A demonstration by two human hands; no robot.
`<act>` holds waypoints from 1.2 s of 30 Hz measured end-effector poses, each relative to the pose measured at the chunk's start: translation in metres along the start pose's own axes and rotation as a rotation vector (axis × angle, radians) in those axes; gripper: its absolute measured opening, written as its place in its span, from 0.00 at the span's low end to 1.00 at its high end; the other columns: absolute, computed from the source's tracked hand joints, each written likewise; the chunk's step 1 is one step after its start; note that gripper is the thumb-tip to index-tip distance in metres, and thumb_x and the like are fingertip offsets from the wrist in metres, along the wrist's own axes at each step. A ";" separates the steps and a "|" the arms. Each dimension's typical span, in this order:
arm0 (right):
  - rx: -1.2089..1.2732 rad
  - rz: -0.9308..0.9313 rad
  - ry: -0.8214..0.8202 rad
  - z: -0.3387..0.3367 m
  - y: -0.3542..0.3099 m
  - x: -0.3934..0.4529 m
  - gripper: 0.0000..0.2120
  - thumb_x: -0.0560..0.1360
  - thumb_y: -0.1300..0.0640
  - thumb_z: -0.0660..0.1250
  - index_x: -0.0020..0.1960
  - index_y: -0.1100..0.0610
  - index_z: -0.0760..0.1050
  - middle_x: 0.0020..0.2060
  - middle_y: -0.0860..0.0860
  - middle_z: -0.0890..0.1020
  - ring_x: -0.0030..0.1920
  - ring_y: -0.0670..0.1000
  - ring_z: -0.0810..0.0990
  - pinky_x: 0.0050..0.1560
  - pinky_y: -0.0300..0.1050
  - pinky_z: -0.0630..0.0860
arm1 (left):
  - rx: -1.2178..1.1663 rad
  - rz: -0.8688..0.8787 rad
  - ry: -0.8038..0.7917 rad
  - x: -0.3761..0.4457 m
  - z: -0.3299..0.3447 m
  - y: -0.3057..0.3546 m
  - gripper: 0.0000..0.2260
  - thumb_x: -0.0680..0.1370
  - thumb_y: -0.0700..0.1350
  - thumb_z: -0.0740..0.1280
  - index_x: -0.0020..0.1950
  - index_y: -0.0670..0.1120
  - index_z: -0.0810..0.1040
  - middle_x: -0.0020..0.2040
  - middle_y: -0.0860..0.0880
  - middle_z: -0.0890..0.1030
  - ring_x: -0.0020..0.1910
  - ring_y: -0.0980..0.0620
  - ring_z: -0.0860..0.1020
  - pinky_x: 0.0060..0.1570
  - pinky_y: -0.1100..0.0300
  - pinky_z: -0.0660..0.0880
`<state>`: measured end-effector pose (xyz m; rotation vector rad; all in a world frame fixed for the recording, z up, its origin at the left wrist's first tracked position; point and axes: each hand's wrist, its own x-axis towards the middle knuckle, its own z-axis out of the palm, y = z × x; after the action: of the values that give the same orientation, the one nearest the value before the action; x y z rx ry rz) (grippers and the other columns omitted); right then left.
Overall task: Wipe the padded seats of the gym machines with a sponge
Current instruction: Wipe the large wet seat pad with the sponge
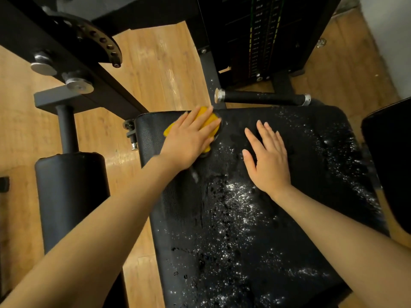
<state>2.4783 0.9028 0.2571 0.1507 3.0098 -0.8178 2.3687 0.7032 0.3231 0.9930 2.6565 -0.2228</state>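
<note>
A black padded seat (295,218) fills the middle and right of the head view, speckled with white powder and dark wet drops. My left hand (189,138) lies flat with straight fingers on a yellow sponge (206,120), pressing it onto the seat's far left corner. Most of the sponge is hidden under the hand. My right hand (268,157) rests flat on the seat to the right of the sponge, fingers spread, holding nothing.
A black roller pad (71,196) stands left of the seat. A black handle bar (262,98) lies just beyond the seat's far edge, with the weight stack (262,36) behind it. A black frame arm (73,63) crosses at upper left. Another black pad (391,156) is at the right. Wooden floor (160,67) lies around.
</note>
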 end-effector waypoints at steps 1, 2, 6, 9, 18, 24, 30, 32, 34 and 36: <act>0.001 -0.002 0.005 0.000 0.000 0.000 0.24 0.80 0.47 0.54 0.75 0.52 0.62 0.76 0.55 0.59 0.77 0.53 0.54 0.77 0.54 0.49 | 0.003 -0.023 -0.008 0.019 -0.003 0.003 0.22 0.82 0.55 0.50 0.77 0.54 0.59 0.78 0.48 0.57 0.77 0.44 0.53 0.73 0.48 0.53; 0.002 -0.005 0.010 0.000 0.000 0.000 0.24 0.80 0.48 0.54 0.75 0.52 0.62 0.76 0.55 0.60 0.77 0.53 0.54 0.77 0.54 0.50 | 0.013 -0.033 -0.017 0.029 -0.004 0.005 0.22 0.82 0.55 0.50 0.77 0.54 0.58 0.78 0.49 0.56 0.77 0.44 0.52 0.73 0.49 0.52; 0.004 -0.009 0.015 0.000 0.001 0.000 0.24 0.80 0.48 0.55 0.75 0.52 0.63 0.76 0.55 0.60 0.77 0.53 0.54 0.77 0.53 0.49 | 0.049 0.079 0.032 -0.013 0.002 -0.002 0.23 0.81 0.55 0.50 0.74 0.51 0.65 0.77 0.47 0.61 0.76 0.43 0.57 0.73 0.47 0.56; 0.017 -0.012 0.014 0.001 0.001 0.001 0.24 0.80 0.47 0.54 0.75 0.52 0.63 0.76 0.55 0.60 0.77 0.54 0.54 0.77 0.53 0.48 | 0.068 0.082 0.031 -0.088 0.011 -0.008 0.22 0.81 0.55 0.52 0.75 0.52 0.64 0.77 0.48 0.60 0.77 0.44 0.56 0.73 0.42 0.55; 0.021 -0.006 0.012 -0.001 0.000 0.001 0.24 0.80 0.47 0.54 0.75 0.53 0.63 0.76 0.55 0.59 0.77 0.53 0.53 0.77 0.54 0.48 | 0.057 -0.013 0.015 -0.009 0.009 0.023 0.22 0.80 0.56 0.49 0.74 0.55 0.65 0.76 0.48 0.63 0.75 0.41 0.59 0.71 0.40 0.58; 0.023 -0.005 0.007 -0.001 0.001 0.001 0.24 0.80 0.49 0.57 0.75 0.52 0.62 0.76 0.54 0.59 0.77 0.53 0.53 0.77 0.53 0.48 | 0.052 0.050 0.040 -0.040 0.012 0.026 0.22 0.81 0.55 0.51 0.75 0.54 0.64 0.77 0.47 0.60 0.76 0.42 0.56 0.72 0.42 0.58; 0.025 -0.001 0.002 0.000 -0.001 0.001 0.24 0.80 0.47 0.53 0.75 0.52 0.62 0.76 0.54 0.59 0.77 0.53 0.53 0.77 0.54 0.48 | 0.006 0.106 0.002 -0.134 0.023 0.022 0.21 0.81 0.54 0.53 0.75 0.54 0.62 0.77 0.47 0.61 0.77 0.43 0.55 0.71 0.44 0.61; 0.021 -0.004 -0.001 0.000 -0.001 0.001 0.25 0.80 0.47 0.53 0.75 0.52 0.62 0.76 0.54 0.59 0.77 0.53 0.53 0.77 0.53 0.48 | -0.004 0.129 -0.003 -0.104 0.021 0.024 0.21 0.81 0.54 0.52 0.75 0.53 0.63 0.77 0.47 0.61 0.77 0.42 0.55 0.72 0.44 0.60; 0.012 -0.007 -0.003 -0.001 0.000 0.001 0.25 0.80 0.48 0.53 0.75 0.52 0.62 0.76 0.54 0.59 0.77 0.53 0.53 0.77 0.53 0.48 | 0.005 0.134 0.008 -0.059 0.018 0.032 0.22 0.81 0.54 0.52 0.74 0.53 0.64 0.76 0.47 0.62 0.76 0.41 0.57 0.72 0.44 0.60; 0.005 -0.008 0.000 -0.001 0.001 0.001 0.24 0.80 0.48 0.54 0.75 0.52 0.62 0.76 0.55 0.59 0.77 0.53 0.53 0.77 0.53 0.48 | 0.016 0.113 0.004 -0.020 0.014 0.040 0.22 0.80 0.55 0.50 0.74 0.53 0.66 0.76 0.47 0.63 0.75 0.41 0.59 0.72 0.43 0.60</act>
<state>2.4778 0.9040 0.2580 0.1384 3.0102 -0.8256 2.4128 0.7175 0.3146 1.1458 2.5962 -0.2181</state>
